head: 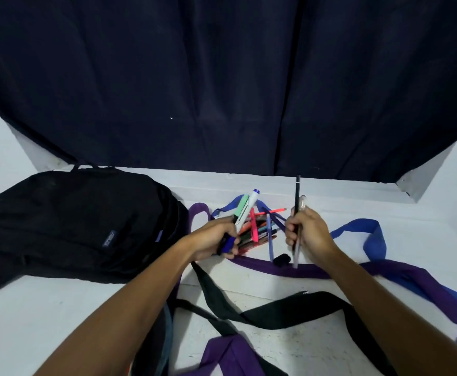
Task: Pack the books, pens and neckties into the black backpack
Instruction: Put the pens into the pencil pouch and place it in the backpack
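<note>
The black backpack [72,229] lies flat on the white table at the left. My left hand [213,240] grips a bunch of markers and pens [245,213], among them a green one and a white one with a blue cap. My right hand [308,232] holds a black pencil [298,191] and a pale pen upright. Between the hands, more pens [262,232] lie in a loose pile. Neckties sprawl over the table: a purple one [317,271], a black one [284,313] and a blue one [371,234]. No books are in view.
A dark curtain [227,82] hangs behind the table's far edge. A small black cap [281,259] lies by the purple necktie. Another purple tie [227,354] lies near the front edge. White table surface [59,316] shows in front of the backpack.
</note>
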Demonstrator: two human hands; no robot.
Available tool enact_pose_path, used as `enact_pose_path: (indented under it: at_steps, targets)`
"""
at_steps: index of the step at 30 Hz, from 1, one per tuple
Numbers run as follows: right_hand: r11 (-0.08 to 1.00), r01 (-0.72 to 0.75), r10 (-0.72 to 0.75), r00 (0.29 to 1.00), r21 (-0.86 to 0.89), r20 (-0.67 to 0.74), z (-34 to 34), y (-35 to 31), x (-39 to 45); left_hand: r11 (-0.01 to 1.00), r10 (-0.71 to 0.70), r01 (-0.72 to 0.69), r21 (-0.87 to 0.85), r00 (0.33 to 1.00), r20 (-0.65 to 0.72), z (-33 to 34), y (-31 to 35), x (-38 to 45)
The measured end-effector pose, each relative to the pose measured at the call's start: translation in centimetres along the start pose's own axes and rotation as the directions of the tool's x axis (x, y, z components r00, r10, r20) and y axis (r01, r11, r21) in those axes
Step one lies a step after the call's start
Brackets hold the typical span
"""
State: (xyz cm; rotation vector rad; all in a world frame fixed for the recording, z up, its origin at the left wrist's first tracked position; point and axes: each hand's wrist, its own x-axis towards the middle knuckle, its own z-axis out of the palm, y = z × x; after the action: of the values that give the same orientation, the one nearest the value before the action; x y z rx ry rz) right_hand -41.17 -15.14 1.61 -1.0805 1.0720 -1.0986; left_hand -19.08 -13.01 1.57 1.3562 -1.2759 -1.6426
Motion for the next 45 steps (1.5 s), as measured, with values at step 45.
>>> enact_pose_path:
  at_steps: [45]
  targets:
    - [0.843, -0.023, -0.058, 0.989, 0.538, 0.134, 12.4, -1.3, -6.1, 0.677, -0.082, -0.227, -0.7, 0.922, -0.378, 5.0, -0.7, -6.2]
